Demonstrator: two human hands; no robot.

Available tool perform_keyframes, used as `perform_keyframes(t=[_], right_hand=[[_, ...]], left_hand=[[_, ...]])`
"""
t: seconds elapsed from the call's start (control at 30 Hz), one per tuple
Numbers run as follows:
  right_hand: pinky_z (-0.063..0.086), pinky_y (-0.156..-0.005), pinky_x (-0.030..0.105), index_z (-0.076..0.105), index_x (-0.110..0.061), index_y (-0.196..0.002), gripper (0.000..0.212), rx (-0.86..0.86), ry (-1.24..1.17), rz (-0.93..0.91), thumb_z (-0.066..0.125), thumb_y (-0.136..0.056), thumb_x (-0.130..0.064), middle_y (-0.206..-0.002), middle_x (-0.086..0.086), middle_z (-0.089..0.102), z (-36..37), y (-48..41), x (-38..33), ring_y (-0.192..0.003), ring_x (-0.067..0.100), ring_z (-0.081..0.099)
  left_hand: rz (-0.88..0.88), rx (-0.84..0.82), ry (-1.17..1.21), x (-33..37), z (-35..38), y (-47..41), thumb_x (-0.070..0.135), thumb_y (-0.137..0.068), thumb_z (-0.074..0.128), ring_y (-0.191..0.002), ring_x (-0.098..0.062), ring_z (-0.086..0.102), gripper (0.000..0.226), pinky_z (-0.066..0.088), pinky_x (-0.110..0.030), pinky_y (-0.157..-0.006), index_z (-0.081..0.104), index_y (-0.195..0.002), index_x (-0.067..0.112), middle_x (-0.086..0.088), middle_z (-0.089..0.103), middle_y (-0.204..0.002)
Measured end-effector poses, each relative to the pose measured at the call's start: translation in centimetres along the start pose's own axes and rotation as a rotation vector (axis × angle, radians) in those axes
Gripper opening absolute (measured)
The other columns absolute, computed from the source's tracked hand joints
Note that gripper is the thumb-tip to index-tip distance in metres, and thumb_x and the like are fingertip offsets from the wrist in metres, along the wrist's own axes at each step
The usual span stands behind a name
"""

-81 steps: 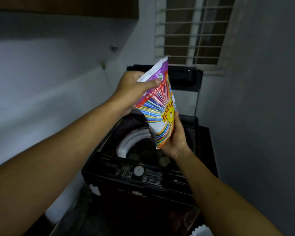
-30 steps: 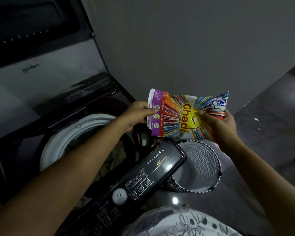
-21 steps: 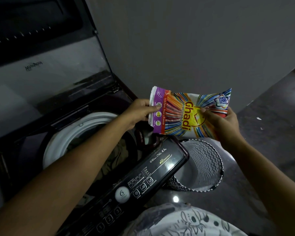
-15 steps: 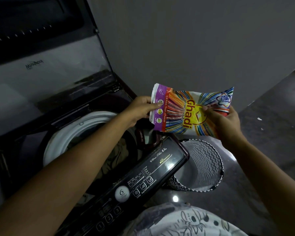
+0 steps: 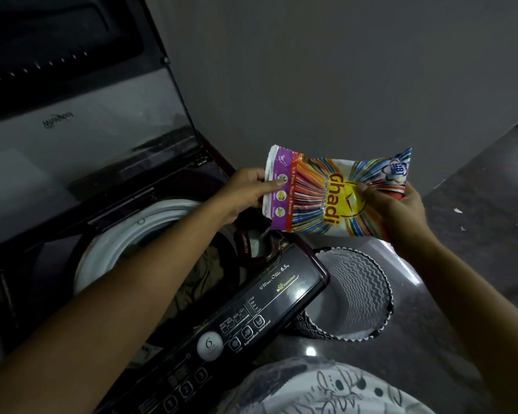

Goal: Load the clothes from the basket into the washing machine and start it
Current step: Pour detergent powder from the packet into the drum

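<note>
We grip the detergent packet (image 5: 335, 195) in both hands — left hand (image 5: 245, 194), right hand (image 5: 398, 210) — tipping powder into the dispenser (image 5: 256, 243); next, lid (image 5: 81, 115) down and start

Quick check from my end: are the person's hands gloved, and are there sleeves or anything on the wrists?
No gloves: the left hand and right hand are bare. Both forearms are uncovered as far as the frame shows, so no sleeves reach them. No watch, bangle or ring is visible on either side. At the bottom edge, the person's light garment with dark line-drawn figures shows.
</note>
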State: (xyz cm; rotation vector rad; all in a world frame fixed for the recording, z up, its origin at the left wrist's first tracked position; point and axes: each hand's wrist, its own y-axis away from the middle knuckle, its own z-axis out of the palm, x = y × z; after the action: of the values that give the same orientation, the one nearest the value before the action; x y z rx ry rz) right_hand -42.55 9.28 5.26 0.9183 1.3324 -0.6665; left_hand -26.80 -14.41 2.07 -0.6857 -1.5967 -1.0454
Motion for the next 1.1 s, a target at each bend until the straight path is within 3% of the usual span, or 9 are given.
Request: perform_keyframes(t=[0.2,0.37,0.83,1.0,1.1], right_hand=[[0.061,-0.086,0.046,0.064,-0.007,-0.124,0.043,-0.027,0.044,0.014,0.080,-0.084,-0.011,-0.108,0.010,0.077,0.1,-0.2,0.0,-0.096,0.029,0.075],[0.060,-0.088,0.049,0.065,-0.009,-0.119,0.036,-0.034,0.025,0.003,0.078,-0.086,-0.010,-0.109,0.011,0.076,0.9,-0.3,-0.5,-0.098,0.032,0.075],[0.063,-0.080,0.041,0.067,-0.020,-0.105,0.021,-0.048,0.042,-0.018,0.075,-0.088,-0.011,-0.103,0.007,0.077,0.6,-0.5,-1.7,-0.092,0.027,0.075],[0.062,-0.083,0.046,0.067,-0.018,-0.111,0.027,-0.062,0.085,0.004,0.078,-0.087,-0.015,-0.108,0.009,0.076,0.3,-0.7,-1.6,-0.095,0.031,0.075],[0.064,-0.079,0.040,0.068,-0.018,-0.112,0.026,-0.062,0.109,-0.011,0.076,-0.088,-0.014,-0.105,0.007,0.077,0.3,-0.7,-1.8,-0.092,0.027,0.076]], left_hand=[[-0.015,-0.008,0.007,-0.8,-0.2,1.2,0.031,-0.094,0.070,-0.092,-0.015,0.076,0.023,0.059,-0.033,-0.079,0.072,-0.110,0.016,-0.001,0.079,-0.100],[0.001,0.030,0.009,-0.3,-0.4,1.2,0.032,-0.095,0.069,-0.093,-0.018,0.076,0.030,0.060,-0.037,-0.084,0.070,-0.118,0.012,-0.003,0.079,-0.102],[0.019,0.031,-0.003,0.4,-0.3,0.7,0.032,-0.095,0.069,-0.096,-0.021,0.076,0.032,0.059,-0.046,-0.090,0.070,-0.120,0.012,-0.004,0.078,-0.105],[0.007,0.032,0.009,0.1,-0.2,1.3,0.031,-0.095,0.069,-0.093,-0.019,0.076,0.030,0.060,-0.040,-0.087,0.070,-0.119,0.012,-0.003,0.079,-0.102],[0.006,0.034,0.006,0.0,-0.1,1.5,0.032,-0.095,0.069,-0.094,-0.017,0.076,0.030,0.060,-0.037,-0.085,0.070,-0.118,0.012,-0.002,0.079,-0.103]])
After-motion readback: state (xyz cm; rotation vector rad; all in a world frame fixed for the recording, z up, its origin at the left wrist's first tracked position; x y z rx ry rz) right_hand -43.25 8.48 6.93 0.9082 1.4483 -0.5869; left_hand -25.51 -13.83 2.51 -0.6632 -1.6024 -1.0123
